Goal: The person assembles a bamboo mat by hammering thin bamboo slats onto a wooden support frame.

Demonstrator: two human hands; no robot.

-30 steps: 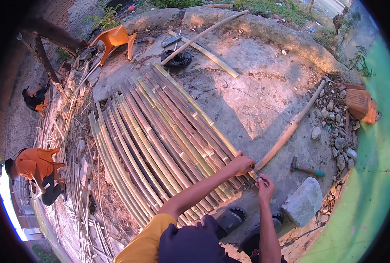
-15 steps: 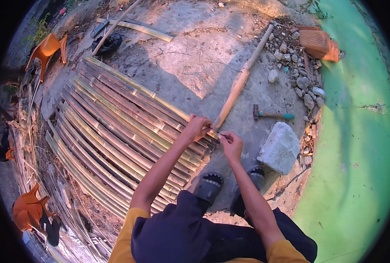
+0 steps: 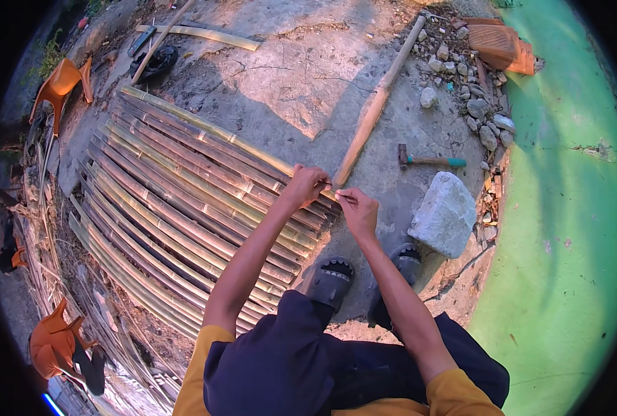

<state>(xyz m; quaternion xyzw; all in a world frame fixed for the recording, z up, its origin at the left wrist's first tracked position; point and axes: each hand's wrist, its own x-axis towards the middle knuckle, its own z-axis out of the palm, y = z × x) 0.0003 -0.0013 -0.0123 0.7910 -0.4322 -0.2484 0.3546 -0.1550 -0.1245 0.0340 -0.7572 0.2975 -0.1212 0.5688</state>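
Observation:
Bamboo strips lie side by side on the ground to my left, with narrow gaps between them. Along their far side runs a yellowish bamboo strip. My left hand is at the right end of this strip, its fingertips pinched together. Close beside it, my right hand also pinches with thumb and forefinger. Something small and thin seems to be between the fingertips, too small to name. Just beyond both hands is the near end of a long wooden pole.
A hammer with a green-tipped handle and a pale stone block lie to the right. Rubble borders a green surface. Orange chairs stand at left. A black round object sits at far left.
The whole view has shifted slightly. Both hands stay close together at the strip's end; my right hand has turned a little, its fingers still pinched.

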